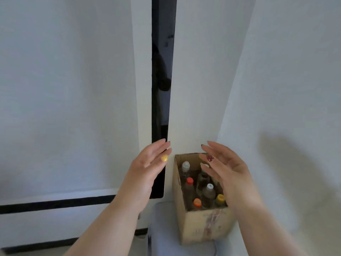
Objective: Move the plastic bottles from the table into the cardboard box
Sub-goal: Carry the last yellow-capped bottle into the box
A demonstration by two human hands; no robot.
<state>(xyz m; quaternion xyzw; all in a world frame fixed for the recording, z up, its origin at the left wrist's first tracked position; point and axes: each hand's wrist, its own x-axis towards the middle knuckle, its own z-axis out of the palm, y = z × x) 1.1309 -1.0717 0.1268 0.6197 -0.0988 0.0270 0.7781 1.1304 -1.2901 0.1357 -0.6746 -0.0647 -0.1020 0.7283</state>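
An open cardboard box [204, 224] stands against the white wall corner, low and right of centre. Several plastic bottles stand upright inside it, among them one with a red cap [189, 180], one with an orange cap [197, 202], one with a yellow cap [220, 197] and one with a white cap [185, 164]. My left hand [147, 167] is raised to the left of the box, fingers apart, holding nothing. My right hand [225, 169] hovers over the box's right side, palm facing left, fingers spread, and it covers part of the bottles.
White walls meet in a corner behind the box. A tall black vertical strip [162, 71] runs down the wall above my left hand. A black horizontal band [55, 203] crosses the lower left. The box rests on a pale grey surface [162, 228].
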